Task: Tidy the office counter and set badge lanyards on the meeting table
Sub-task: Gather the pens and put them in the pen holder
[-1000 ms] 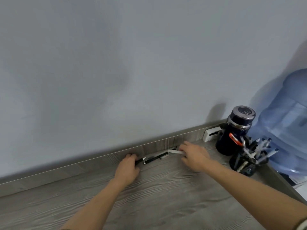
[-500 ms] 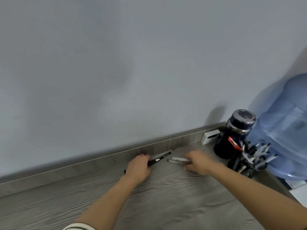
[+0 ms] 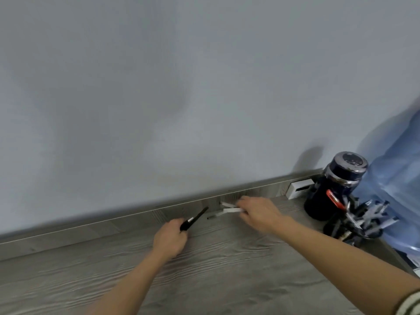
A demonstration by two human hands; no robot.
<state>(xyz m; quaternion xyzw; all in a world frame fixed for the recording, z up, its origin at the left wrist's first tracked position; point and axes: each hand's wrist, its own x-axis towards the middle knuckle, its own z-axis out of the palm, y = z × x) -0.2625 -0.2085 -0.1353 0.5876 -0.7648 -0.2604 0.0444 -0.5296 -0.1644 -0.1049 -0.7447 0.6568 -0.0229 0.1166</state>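
On the grey wood-grain counter [image 3: 216, 276] my left hand [image 3: 169, 238] grips a black pen [image 3: 195, 219] that points up and to the right, its tip lifted toward the back ledge. My right hand [image 3: 259, 212] lies over two white pens [image 3: 229, 209] near the ledge, its fingers curled round their right ends. A thin dark pen [image 3: 213, 216] lies on the counter just left of them. A black mesh pen holder [image 3: 354, 226] full of several pens stands at the right. No lanyards are in view.
A dark blue flask [image 3: 334, 185] with a metal lid stands behind the pen holder. A white socket box [image 3: 298, 188] sits on the back ledge. A large blue water bottle [image 3: 397, 178] fills the right edge. A plain grey wall rises behind the counter.
My left hand has picked up the black pen and pulled back from the ledge with it. My right hand has closed over the white pens. The camera has shifted slightly.
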